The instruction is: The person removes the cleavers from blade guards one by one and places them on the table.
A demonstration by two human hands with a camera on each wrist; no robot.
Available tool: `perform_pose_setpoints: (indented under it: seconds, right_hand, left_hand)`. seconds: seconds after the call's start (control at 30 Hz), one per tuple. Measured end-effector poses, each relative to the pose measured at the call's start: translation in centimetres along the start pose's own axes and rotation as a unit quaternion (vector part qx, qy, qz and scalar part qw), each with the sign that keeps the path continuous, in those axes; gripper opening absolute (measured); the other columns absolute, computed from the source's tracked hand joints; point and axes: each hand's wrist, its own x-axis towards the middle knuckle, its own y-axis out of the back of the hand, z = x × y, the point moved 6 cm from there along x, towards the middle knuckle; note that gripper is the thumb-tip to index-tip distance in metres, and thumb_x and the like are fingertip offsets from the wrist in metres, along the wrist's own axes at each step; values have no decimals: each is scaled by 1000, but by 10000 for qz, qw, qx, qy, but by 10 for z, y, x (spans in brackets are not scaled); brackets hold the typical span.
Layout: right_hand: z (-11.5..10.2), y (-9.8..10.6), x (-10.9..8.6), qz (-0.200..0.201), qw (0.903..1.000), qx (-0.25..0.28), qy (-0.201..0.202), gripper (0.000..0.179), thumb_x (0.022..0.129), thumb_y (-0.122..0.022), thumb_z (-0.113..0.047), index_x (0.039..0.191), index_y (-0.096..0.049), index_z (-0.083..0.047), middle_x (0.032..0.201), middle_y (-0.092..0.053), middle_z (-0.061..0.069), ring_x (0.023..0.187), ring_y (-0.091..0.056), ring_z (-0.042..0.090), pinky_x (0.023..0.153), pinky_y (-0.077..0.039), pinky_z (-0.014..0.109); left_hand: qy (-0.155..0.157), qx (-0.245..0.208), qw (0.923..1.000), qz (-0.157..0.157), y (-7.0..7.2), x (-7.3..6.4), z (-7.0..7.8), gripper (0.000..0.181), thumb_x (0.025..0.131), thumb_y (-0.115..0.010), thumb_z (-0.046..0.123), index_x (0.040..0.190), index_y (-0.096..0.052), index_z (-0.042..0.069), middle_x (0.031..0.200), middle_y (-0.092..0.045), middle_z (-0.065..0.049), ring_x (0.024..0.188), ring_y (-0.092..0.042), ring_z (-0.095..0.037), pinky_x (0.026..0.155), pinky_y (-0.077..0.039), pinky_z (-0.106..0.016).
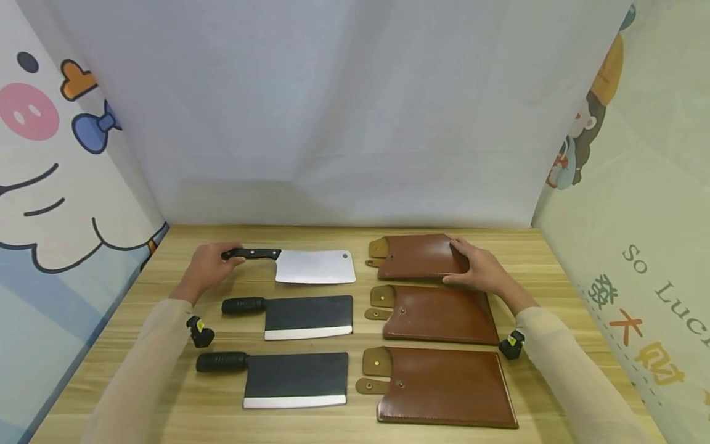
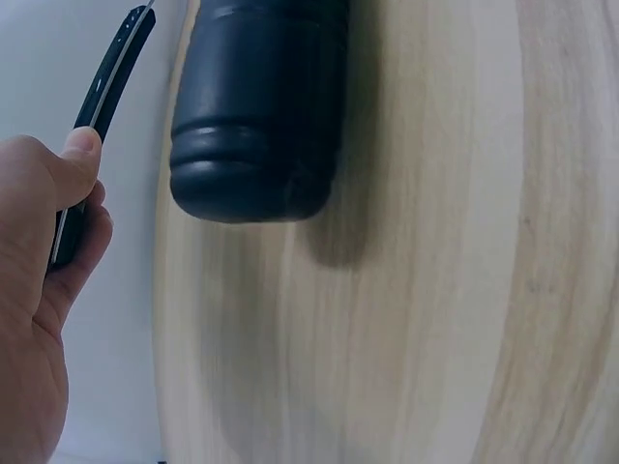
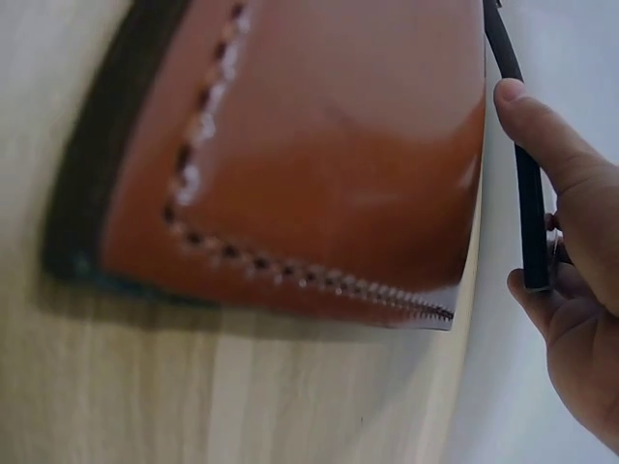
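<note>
My left hand [image 1: 206, 269] pinches the end of the black riveted handle of a silver cleaver [image 1: 315, 267] at the back left. In the left wrist view, the thumb of the left hand [image 2: 39, 261] lies along that handle [image 2: 114, 75]. At the back right, my right hand [image 1: 480, 269] grips the right end of a brown leather knife sheath [image 1: 418, 256]. The right wrist view has this sheath edge-on [image 3: 529, 217] between thumb and fingers. The sheath's flap and strap point left, towards the cleaver blade. Whether cleaver or sheath is fully off the table, I cannot tell.
Two dark-bladed cleavers, a middle one [image 1: 309, 314] and a front one [image 1: 296, 377], lie on the wooden table [image 1: 166, 394]. Right of them lie a middle sheath [image 1: 444, 314] and a larger front sheath [image 1: 449, 385]. A pale cloth [image 1: 344, 123] hangs behind.
</note>
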Motion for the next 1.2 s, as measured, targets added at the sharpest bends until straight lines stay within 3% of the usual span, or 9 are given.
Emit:
perform_pose_setpoints:
  seconds: [0.17, 0.3, 0.4, 0.47, 0.53, 0.57, 0.87, 1.2]
  right_hand:
    - [1, 0, 1, -35, 9999, -115, 24, 101, 85, -85, -40, 158, -30, 5, 162, -26, 31, 145, -30, 52, 112, -32, 65]
    - [1, 0, 3, -88, 9997, -238, 7, 102, 84, -85, -41, 158, -31, 3, 161, -28, 31, 144, -32, 52, 111, -34, 65]
    - [0, 0, 5, -167, 9994, -305, -41, 101, 84, -85, -40, 158, -31, 4, 160, -30, 31, 143, -34, 52, 111, -35, 65]
    - [1, 0, 6, -225, 9992, -330, -72, 102, 83, -86, -40, 159, -31, 1, 160, -31, 31, 142, -36, 52, 110, -35, 65]
    - [3, -2, 7, -283, 9990, -339, -115, 102, 83, -86, -39, 159, -32, 0, 159, -33, 31, 142, -36, 52, 110, -35, 65]
    - [4, -3, 7, -311, 9988, -338, -140, 102, 83, -86, -40, 159, -32, 0, 159, -33, 32, 142, -37, 52, 111, -35, 64]
    - [12, -10, 6, -461, 9980, -212, -365, 100, 84, -86, -38, 156, -33, 6, 157, -35, 33, 142, -37, 52, 111, -36, 63]
    - [19, -10, 5, -464, 9987, -164, -155, 101, 85, -82, -49, 158, -33, 1, 155, -40, 30, 138, -43, 50, 109, -39, 63]
  left_hand:
    - [38, 2, 9999, -126, -3, -3, -4, 35, 97, -72, 17, 122, -70, -7, 116, -70, -30, 88, -68, -38, 83, -52, -59]
    - [197, -69, 9992, -341, -6, -5, -8, 36, 99, -70, 18, 125, -68, -7, 118, -69, -31, 75, -62, -31, 82, -51, -56]
    - [411, -121, 9974, -576, -9, -7, -11, 38, 99, -69, 18, 129, -66, -6, 122, -67, -31, 82, -64, -36, 87, -50, -57]
    - [564, -163, 9956, -730, -11, -8, -13, 39, 100, -68, 19, 131, -65, -5, 127, -65, -31, 100, -66, -44, 94, -48, -61]
    - [685, -200, 9938, -848, -14, -9, -14, 40, 100, -67, 19, 133, -64, -4, 130, -63, -31, 118, -60, -50, 100, -44, -64]
    - [724, -202, 9931, -895, -15, -9, -15, 40, 100, -67, 19, 133, -64, -4, 131, -63, -31, 120, -58, -50, 102, -43, -64]
    - [519, 35, 9930, -1061, -24, -11, -17, 40, 99, -69, 20, 129, -66, -6, 131, -62, -31, 124, -56, -52, 105, -41, -64]
    - [622, -138, 9929, -1008, -25, -14, -23, 48, 100, -69, 26, 134, -62, -7, 136, -59, -32, 125, -54, -52, 105, -41, -64]
